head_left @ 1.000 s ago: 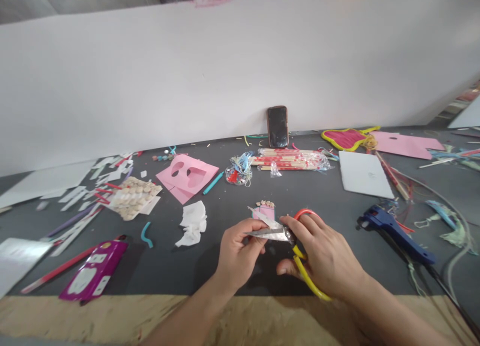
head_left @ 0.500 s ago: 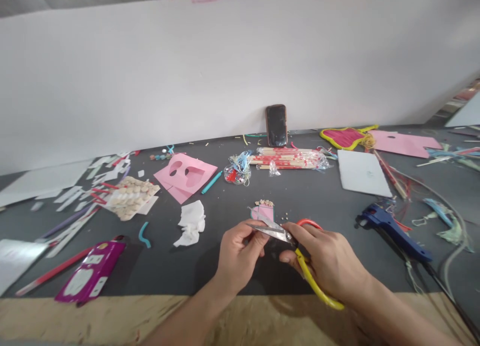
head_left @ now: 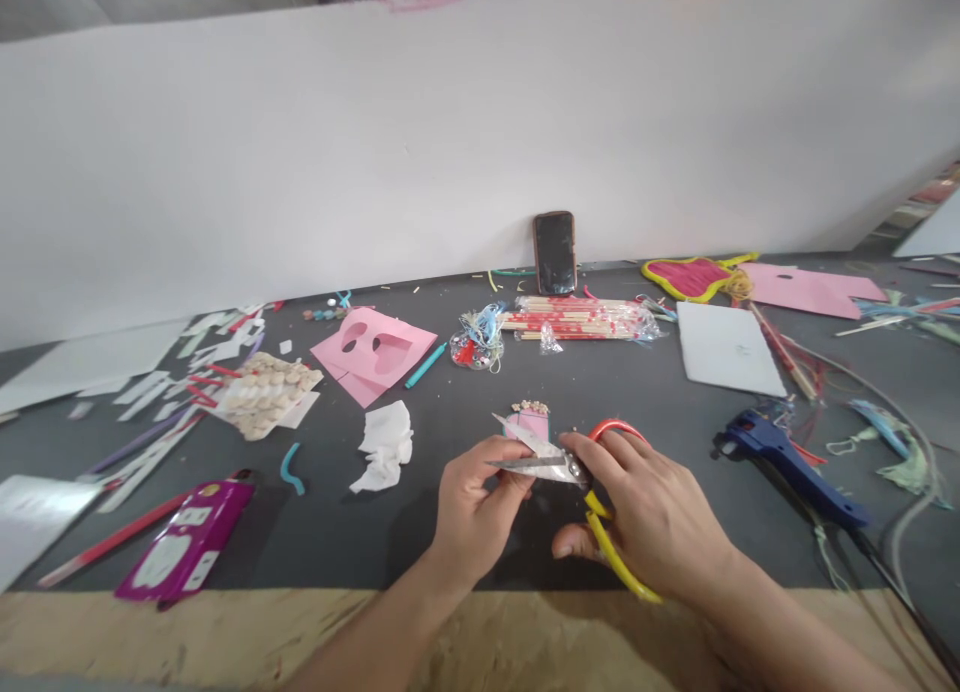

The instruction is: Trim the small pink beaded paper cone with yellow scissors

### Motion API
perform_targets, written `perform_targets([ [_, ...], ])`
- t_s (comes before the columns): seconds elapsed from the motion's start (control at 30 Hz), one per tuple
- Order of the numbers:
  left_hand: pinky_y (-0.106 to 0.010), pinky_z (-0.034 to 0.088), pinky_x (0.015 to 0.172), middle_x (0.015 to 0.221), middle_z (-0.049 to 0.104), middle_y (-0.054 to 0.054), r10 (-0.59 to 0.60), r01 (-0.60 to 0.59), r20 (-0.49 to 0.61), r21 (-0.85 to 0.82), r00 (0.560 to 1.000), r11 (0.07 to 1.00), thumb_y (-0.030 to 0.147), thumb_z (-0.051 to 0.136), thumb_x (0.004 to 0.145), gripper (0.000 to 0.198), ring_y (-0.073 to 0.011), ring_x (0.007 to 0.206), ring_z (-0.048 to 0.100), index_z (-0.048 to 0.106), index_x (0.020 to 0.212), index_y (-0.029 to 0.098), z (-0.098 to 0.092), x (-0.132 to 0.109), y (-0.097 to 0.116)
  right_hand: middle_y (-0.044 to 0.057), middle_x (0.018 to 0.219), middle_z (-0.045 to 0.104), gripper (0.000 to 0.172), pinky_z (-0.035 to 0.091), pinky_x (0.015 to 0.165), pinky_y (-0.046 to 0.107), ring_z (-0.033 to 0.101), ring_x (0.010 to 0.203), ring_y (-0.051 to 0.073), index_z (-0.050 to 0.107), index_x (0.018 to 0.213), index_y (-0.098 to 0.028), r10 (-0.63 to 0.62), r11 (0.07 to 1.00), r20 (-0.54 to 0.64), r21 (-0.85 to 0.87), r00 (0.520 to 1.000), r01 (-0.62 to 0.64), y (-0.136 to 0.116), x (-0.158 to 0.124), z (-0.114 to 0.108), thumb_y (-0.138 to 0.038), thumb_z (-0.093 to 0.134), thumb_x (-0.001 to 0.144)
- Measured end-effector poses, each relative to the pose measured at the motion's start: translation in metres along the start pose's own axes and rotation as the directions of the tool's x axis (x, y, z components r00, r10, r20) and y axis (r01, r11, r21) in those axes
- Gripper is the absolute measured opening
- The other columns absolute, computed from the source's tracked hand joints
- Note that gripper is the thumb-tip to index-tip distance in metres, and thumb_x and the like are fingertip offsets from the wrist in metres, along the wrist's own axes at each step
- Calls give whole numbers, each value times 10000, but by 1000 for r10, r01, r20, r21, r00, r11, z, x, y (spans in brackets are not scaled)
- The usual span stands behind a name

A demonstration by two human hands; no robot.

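My right hand (head_left: 649, 507) grips scissors (head_left: 559, 465) with one red and one yellow handle. Their blades are apart and point left, crossing over the fingers of my left hand (head_left: 476, 507). Thumb and forefinger of that left hand are pinched together under the blades; whatever is between them is too small or hidden to make out. Just beyond the blades lies a small pink piece (head_left: 534, 425) with a greenish edge and a row of small beige bits along its top, partly covered by the scissors and left fingers.
Crumpled white tissue (head_left: 384, 447) and a pink cut-out sheet (head_left: 375, 352) lie left. Wrapped sticks (head_left: 577, 319) and a leaning phone (head_left: 555, 252) are behind. A blue glue gun (head_left: 795, 467) with its cord lies right, below a white board (head_left: 727, 347). A purple packet (head_left: 187, 540) sits front left.
The scissors have shifted slightly left, their blades spread a little wider across my left fingers. My right thumb has moved down and outward. The left hand stays pinched, nearly in place.
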State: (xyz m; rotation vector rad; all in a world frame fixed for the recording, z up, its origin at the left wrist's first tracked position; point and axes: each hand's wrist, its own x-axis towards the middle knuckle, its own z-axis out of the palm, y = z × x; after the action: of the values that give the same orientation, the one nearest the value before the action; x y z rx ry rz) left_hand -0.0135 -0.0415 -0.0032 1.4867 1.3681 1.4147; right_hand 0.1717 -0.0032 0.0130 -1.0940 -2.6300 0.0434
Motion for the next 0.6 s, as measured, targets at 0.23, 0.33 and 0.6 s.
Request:
perform_targets([
  [0.23,-186,411,523,561,557,13,-2,2,36,10,999,1000,245,534,861,224,-97,523,528,619,677,149,0,0,4,111,946,595,630,465,679,365,567,868,268,494,1198,-171,-1,1000,-6,21,1000,1,0,0,-1,-609,560,750],
  [0.33,-186,426,513,596,588,3,12,-12,24,2,1000,1000,254,547,852,201,-100,523,546,635,703,152,0,0,3,114,933,608,612,471,663,355,578,847,259,510,1183,-168,-7,999,-19,38,1000,7,0,1,0,-616,542,766],
  [0.6,-180,463,467,703,648,-32,-89,91,37,-65,995,994,300,577,835,209,-101,510,568,679,731,149,3,-1,1,79,814,652,512,444,551,287,615,671,198,556,1111,-172,-8,996,-3,93,1000,9,2,-2,2,-594,382,881],
])
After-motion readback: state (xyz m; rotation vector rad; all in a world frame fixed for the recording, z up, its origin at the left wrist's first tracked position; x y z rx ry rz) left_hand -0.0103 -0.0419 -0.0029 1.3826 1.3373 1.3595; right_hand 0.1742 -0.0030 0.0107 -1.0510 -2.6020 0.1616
